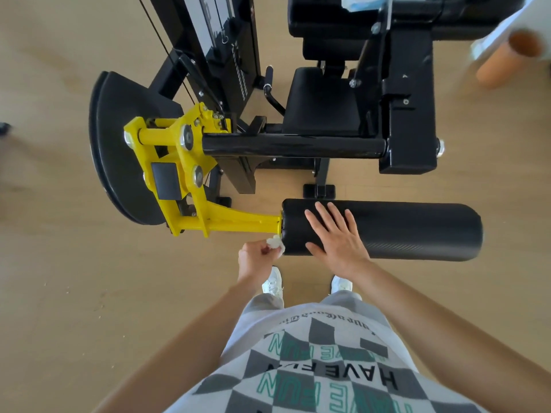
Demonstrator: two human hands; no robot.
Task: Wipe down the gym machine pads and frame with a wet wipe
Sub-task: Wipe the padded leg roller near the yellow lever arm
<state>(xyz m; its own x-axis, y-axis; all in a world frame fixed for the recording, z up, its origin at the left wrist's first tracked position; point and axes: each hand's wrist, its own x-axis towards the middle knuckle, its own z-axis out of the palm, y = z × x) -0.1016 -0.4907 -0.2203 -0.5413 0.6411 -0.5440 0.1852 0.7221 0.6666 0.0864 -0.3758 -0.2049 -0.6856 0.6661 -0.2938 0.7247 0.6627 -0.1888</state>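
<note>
A yellow lever arm (226,223) reaches in from nine o'clock to a black roller pad (417,231). The left hand (253,257) pinches a crumpled white wet wipe (275,243) in its fingers, touching the pad's left end. The right hand (337,234) lies flat on the pad, fingers spread wide.

The only readable words are on the person's checkered grey shirt (313,368), seen upside down from the head camera. "HAVE FUN" stands in black capital letters (331,378) across the middle of the shirt. The same words repeat in green outlined capitals above and below it. A line of ornate black lettering near the hem cannot be made out.
</note>
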